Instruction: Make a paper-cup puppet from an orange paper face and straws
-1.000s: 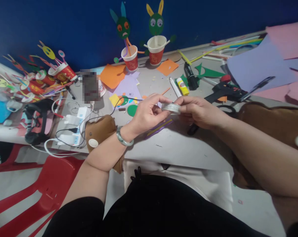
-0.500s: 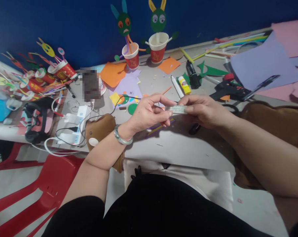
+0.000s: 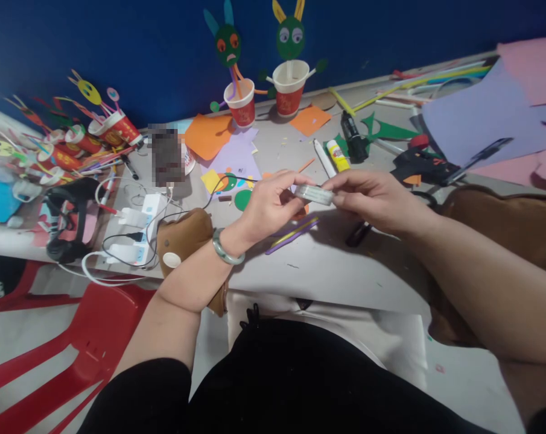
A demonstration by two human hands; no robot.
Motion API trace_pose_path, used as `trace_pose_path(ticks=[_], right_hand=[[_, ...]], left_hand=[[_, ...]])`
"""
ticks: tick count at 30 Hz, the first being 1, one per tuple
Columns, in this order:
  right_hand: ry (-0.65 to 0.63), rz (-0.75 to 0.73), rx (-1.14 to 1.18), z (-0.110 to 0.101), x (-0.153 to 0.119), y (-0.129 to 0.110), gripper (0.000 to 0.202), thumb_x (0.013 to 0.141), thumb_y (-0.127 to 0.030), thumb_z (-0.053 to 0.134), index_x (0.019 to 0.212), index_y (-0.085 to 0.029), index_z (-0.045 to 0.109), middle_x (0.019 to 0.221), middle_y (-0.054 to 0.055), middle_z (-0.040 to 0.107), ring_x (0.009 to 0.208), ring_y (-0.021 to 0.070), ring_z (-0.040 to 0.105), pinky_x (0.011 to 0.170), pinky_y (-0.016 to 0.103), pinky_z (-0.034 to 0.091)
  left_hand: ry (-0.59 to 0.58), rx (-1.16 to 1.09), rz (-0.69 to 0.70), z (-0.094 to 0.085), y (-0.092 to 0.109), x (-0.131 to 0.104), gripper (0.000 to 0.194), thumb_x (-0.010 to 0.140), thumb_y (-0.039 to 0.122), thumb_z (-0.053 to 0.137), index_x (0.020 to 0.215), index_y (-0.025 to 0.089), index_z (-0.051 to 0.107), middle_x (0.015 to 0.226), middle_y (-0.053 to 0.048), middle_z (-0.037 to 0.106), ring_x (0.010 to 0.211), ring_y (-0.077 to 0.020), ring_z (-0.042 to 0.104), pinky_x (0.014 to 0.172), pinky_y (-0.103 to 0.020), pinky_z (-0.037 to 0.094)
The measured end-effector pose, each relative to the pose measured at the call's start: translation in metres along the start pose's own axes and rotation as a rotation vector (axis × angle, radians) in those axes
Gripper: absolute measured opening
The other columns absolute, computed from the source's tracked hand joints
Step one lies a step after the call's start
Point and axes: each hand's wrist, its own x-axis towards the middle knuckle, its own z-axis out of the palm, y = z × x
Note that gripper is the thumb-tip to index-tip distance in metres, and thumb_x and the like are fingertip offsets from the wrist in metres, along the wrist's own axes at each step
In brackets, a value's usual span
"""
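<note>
Pairs and singles, by count

In the middle: one left hand (image 3: 269,206), one right hand (image 3: 376,198), one pale roll (image 3: 315,194), one bangle (image 3: 226,247). Far middle: two green heads (image 3: 291,41), two blue ears (image 3: 228,12), two yellow ears (image 3: 279,10), two upright paper cups (image 3: 289,99), two orange sheets (image 3: 204,135). Right of middle: one glue stick (image 3: 337,155), one white pen (image 3: 324,158). Left: one power strip (image 3: 149,228). Near left: two red chairs (image 3: 107,319). Left and right: one brown piece (image 3: 186,229) on each side. Far left: two yellow heads (image 3: 88,91), at least four tipped cups (image 3: 126,128), too overlapped for an exact count.
</note>
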Motion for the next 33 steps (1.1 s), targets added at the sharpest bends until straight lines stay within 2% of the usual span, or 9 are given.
trace_pose_path(ticks=[4,7,13,18,22,25,28,30,33], right_hand=[[0.050,-0.024,-0.084,0.001,-0.001,0.002,0.022,0.088,-0.038,0.088,0.088,-0.021,0.074,0.054,-0.006,0.045,0.048,0.0087,0.033,0.046,0.028,0.020],[0.050,0.036,0.015,0.003,0.001,0.009,0.025,0.087,-0.038,0.088,0.082,-0.022,0.070,0.053,-0.006,0.044,0.047,0.0092,0.034,0.045,0.027,0.021],[0.086,0.179,0.246,0.013,0.001,0.006,0.015,0.076,-0.022,0.079,0.079,-0.023,0.064,0.050,-0.008,0.038,0.044,0.0078,0.030,0.043,0.024,0.020],[0.100,0.204,0.333,0.019,-0.001,0.001,0.014,0.080,-0.019,0.073,0.080,-0.022,0.060,0.052,-0.009,0.035,0.043,0.0059,0.029,0.043,0.021,0.022],[0.110,0.211,0.346,0.022,-0.002,0.001,0.014,0.084,-0.015,0.072,0.080,-0.022,0.060,0.057,-0.005,0.045,0.047,0.0083,0.038,0.042,0.022,0.035],[0.140,0.191,0.339,0.022,-0.001,0.001,0.013,0.080,-0.015,0.075,0.077,-0.021,0.064,0.062,-0.003,0.051,0.051,0.0093,0.043,0.047,0.025,0.048],[0.142,0.178,0.326,0.020,0.001,0.007,0.016,0.077,-0.020,0.081,0.076,-0.022,0.065,0.062,-0.003,0.052,0.051,0.0097,0.046,0.052,0.027,0.053],[0.122,0.161,0.314,0.018,0.002,0.013,0.022,0.080,-0.026,0.086,0.078,-0.024,0.064,0.063,-0.002,0.052,0.051,0.0105,0.045,0.054,0.030,0.055],[0.095,0.126,0.311,0.015,0.003,0.019,0.029,0.085,-0.035,0.090,0.080,-0.025,0.064,0.062,-0.004,0.046,0.050,0.0098,0.037,0.060,0.034,0.061]], left_hand=[[0.062,0.212,0.187,0.005,-0.005,-0.001,0.019,0.104,0.020,0.068,0.122,0.021,0.077,0.112,-0.006,0.082,0.097,-0.0168,0.079,0.084,-0.030,0.065],[0.065,0.292,0.219,0.009,-0.007,-0.002,0.024,0.102,0.013,0.068,0.123,0.022,0.077,0.110,-0.005,0.082,0.098,-0.0171,0.077,0.085,-0.031,0.063],[0.051,0.361,0.187,0.008,-0.006,-0.003,0.023,0.104,0.019,0.067,0.125,0.022,0.077,0.113,-0.005,0.082,0.098,-0.0176,0.077,0.087,-0.032,0.063],[0.063,0.410,0.242,0.004,-0.002,-0.004,0.021,0.109,0.024,0.064,0.125,0.022,0.076,0.113,-0.006,0.082,0.104,-0.0192,0.077,0.090,-0.034,0.063],[0.088,0.396,0.289,0.006,0.000,-0.004,0.021,0.110,0.021,0.061,0.126,0.021,0.075,0.111,-0.006,0.082,0.103,-0.0184,0.076,0.090,-0.033,0.063],[0.092,0.399,0.272,0.008,-0.001,-0.005,0.021,0.109,0.022,0.061,0.125,0.020,0.075,0.111,-0.006,0.082,0.103,-0.0188,0.076,0.090,-0.033,0.062],[0.082,0.428,0.232,0.009,-0.002,-0.006,0.022,0.109,0.023,0.062,0.125,0.021,0.076,0.111,-0.007,0.082,0.103,-0.0197,0.076,0.090,-0.034,0.063],[0.078,0.438,0.216,0.010,-0.002,-0.007,0.022,0.109,0.023,0.062,0.124,0.021,0.077,0.110,-0.007,0.082,0.103,-0.0199,0.076,0.089,-0.034,0.063],[0.082,0.445,0.206,0.011,-0.003,-0.007,0.021,0.111,0.026,0.061,0.124,0.022,0.077,0.110,-0.007,0.082,0.102,-0.0197,0.076,0.088,-0.034,0.063]])
